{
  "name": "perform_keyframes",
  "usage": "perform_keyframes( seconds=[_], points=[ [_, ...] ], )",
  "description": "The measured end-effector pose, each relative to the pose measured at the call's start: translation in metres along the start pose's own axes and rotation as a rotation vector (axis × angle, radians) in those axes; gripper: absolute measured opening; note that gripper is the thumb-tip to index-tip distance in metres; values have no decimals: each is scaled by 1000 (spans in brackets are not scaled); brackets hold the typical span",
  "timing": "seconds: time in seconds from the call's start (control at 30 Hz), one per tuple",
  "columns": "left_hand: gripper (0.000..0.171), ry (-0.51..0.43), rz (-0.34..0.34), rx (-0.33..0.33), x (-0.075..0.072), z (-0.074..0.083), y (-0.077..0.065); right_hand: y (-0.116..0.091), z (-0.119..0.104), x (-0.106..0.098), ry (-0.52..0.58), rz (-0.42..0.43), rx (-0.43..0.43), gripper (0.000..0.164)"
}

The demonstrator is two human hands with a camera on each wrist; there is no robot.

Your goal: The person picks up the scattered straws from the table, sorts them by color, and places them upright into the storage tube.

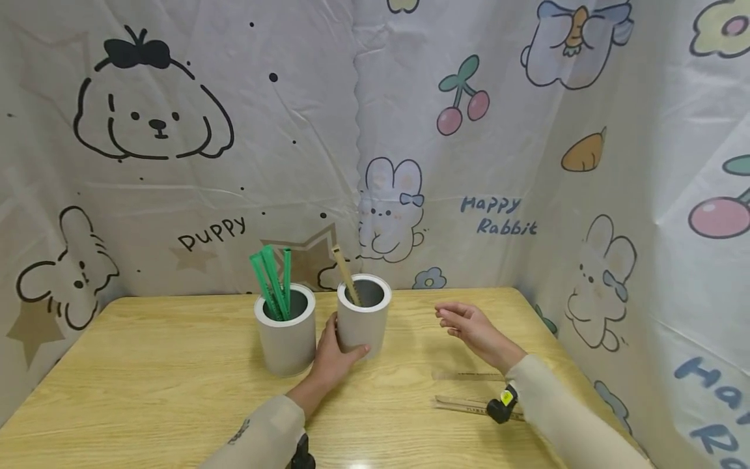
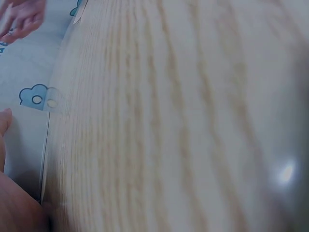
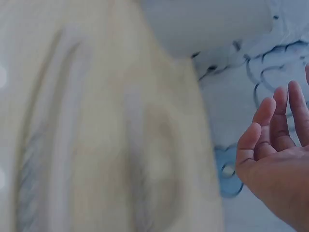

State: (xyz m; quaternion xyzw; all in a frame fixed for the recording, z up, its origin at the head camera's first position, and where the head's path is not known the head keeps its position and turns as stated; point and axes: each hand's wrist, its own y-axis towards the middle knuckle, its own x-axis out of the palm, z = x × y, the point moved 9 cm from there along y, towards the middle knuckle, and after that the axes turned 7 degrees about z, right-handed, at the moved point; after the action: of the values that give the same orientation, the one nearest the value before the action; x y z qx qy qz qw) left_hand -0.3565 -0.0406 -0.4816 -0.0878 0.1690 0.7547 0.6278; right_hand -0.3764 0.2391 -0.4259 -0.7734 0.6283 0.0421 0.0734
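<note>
My left hand (image 1: 334, 358) grips the right-hand white cup (image 1: 364, 329) low on its side, thumb across the front and fingers at its left. One tan stick (image 1: 346, 273) leans in that cup. Beside it on the left, a second white cup (image 1: 287, 348) holds several green sticks (image 1: 271, 280). To the right, my right hand (image 1: 477, 331) hovers over the table with fingers loosely bent and nothing in them; the right wrist view shows this hand (image 3: 277, 159) too. Below it lie slim tan sticks (image 1: 459, 405), blurred in the right wrist view and partly hidden by the forearm.
The wooden table (image 1: 158, 378) meets a printed cloth (image 1: 299, 163) hanging at the back and both sides. A black wrist camera (image 1: 500, 407) on the right forearm overlaps the nearer tan sticks. Another stick (image 1: 465, 376) lies a little farther back.
</note>
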Motion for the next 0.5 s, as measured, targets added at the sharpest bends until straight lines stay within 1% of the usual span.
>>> perform_keyframes(
  seconds=[0.13,0.2,0.27,0.33,0.4,0.43,0.5],
  points=[
    [99,-11,-2,6,0,2,1,-17,23,-23,-141,-3,16,49],
    [99,-11,-3,13,0,3,1,-26,30,-34,-211,-7,11,53],
    [99,-14,-5,9,1,2,1,-33,37,-46,-267,1,12,53],
    [99,-20,-6,9,1,2,1,-39,41,-58,-301,10,16,53],
    [99,-26,-8,-5,1,-1,2,-45,44,-68,-329,20,21,53],
    [99,-23,-8,1,1,-1,2,-48,46,-73,-340,22,24,52],
    [99,-19,-7,0,1,-2,2,-53,49,-78,-360,3,26,50]
  ],
)
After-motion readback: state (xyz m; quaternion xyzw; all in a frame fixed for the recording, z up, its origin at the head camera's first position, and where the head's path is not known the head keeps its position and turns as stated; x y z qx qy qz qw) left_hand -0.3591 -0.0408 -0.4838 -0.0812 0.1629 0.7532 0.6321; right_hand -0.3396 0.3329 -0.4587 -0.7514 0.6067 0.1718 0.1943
